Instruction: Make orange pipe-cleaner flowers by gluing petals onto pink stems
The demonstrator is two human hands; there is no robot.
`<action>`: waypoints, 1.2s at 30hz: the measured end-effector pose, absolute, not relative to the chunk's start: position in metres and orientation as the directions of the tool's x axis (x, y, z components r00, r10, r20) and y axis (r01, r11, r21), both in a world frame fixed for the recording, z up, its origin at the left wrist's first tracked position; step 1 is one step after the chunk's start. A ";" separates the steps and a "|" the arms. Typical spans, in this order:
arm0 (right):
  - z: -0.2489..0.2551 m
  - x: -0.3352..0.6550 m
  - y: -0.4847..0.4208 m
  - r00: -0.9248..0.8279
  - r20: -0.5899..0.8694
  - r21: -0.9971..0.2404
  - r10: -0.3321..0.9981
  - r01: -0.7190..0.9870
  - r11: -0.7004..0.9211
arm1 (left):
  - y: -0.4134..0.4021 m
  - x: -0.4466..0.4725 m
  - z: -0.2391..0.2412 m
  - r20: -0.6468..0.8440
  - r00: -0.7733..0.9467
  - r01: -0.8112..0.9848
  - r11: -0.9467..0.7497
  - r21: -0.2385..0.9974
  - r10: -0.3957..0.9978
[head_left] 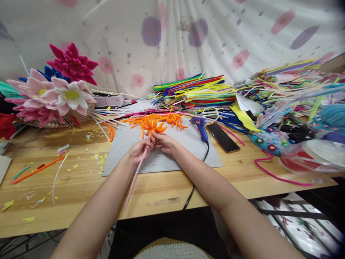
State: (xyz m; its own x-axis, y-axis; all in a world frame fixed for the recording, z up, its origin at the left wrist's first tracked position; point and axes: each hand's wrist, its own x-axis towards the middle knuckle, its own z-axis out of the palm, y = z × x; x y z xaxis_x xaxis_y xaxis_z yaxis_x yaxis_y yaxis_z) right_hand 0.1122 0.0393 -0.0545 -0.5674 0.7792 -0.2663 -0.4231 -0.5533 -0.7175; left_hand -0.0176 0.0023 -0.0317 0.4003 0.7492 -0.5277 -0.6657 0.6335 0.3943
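Observation:
Over the grey cutting mat (172,163), my two hands meet below an orange pipe-cleaner flower (152,124). My left hand (140,150) is closed around its pale pink stem (136,176), which slants down toward the table's front edge. With thumb and fingers pinched, my right hand (165,143) grips the base of the flower, where the petals meet the stem. The exact fingertip contact is partly hidden. Just behind the flower, more orange pipe-cleaner pieces (175,119) lie on the mat's far edge.
A blue glue gun (199,127) with a black cord and a phone (223,137) lie to the right. Pipe-cleaner bundles (199,90) are piled along the back. Finished flowers (71,93) stand at left, and scraps (98,157) dot the wooden table (88,194).

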 end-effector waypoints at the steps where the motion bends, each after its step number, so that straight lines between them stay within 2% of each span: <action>1: -0.055 0.111 0.039 -0.541 -0.283 -0.711 0.792 -0.435 -0.552 | 0.002 -0.017 -0.032 -0.520 0.404 -0.665 0.632 0.397 0.752; 6: -0.055 0.106 0.038 -0.394 -0.317 -0.707 0.863 -0.508 -0.492 | 0.001 -0.010 -0.029 -0.498 0.345 -0.630 0.589 0.506 0.796; 11: -0.051 0.104 0.034 -0.396 -0.252 -0.724 0.883 -0.528 -0.443 | -0.001 -0.001 -0.030 -0.434 0.104 -0.477 0.427 0.768 0.895; 14: -0.052 0.102 0.033 -0.371 -0.226 -0.744 0.901 -0.531 -0.406 | -0.001 0.004 -0.034 -0.345 -0.014 -0.424 0.307 0.852 0.938; 24: -0.056 0.094 0.037 -0.265 -0.219 -0.784 0.939 -0.525 -0.331 | 0.001 0.014 -0.039 -0.305 -0.084 -0.530 0.217 0.820 0.949; 31: -0.050 0.101 0.037 -0.422 -0.252 -0.719 0.871 -0.521 -0.460 | 0.000 0.005 -0.033 -0.364 0.053 -0.561 0.329 0.759 0.930; 36: -0.053 0.102 0.038 -0.430 -0.226 -0.744 0.874 -0.503 -0.440 | 0.002 0.001 -0.038 -0.372 0.085 -0.496 0.364 0.789 0.924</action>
State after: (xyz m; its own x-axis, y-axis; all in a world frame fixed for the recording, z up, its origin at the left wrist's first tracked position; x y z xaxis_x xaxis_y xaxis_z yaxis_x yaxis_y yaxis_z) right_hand 0.1023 0.0378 -0.0532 -0.4303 0.8739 -0.2260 -0.5030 -0.4400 -0.7439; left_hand 0.0008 0.0024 -0.0375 0.0855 0.9242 -0.3722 -0.4956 0.3635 0.7888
